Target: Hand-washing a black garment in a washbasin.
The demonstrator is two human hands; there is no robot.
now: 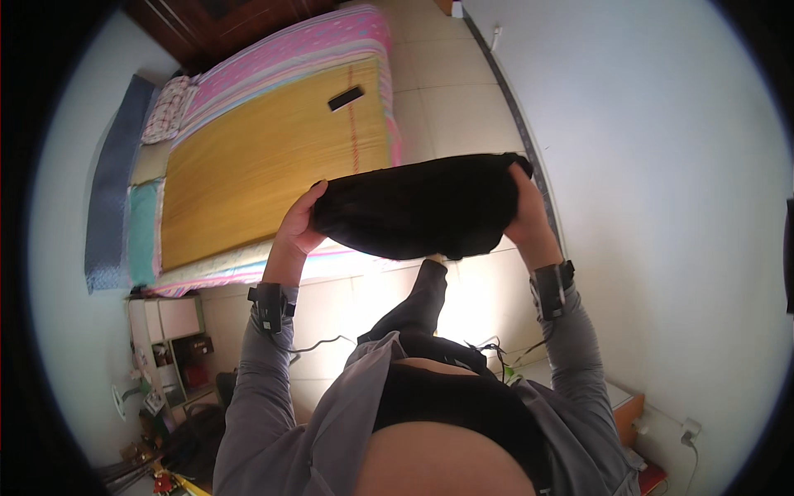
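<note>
Head view: both hands, left hand (299, 225) & right hand (527, 217), grip soft, limp black cloth (422, 207).

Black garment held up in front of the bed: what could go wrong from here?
1. The black garment is pinched only at its two ends by the left hand and right hand; its middle sags, so one slipping end could drop it to the tiled floor.
2. A dark phone-like object lies on the bed mat; cloth laid there might cover it.
</note>
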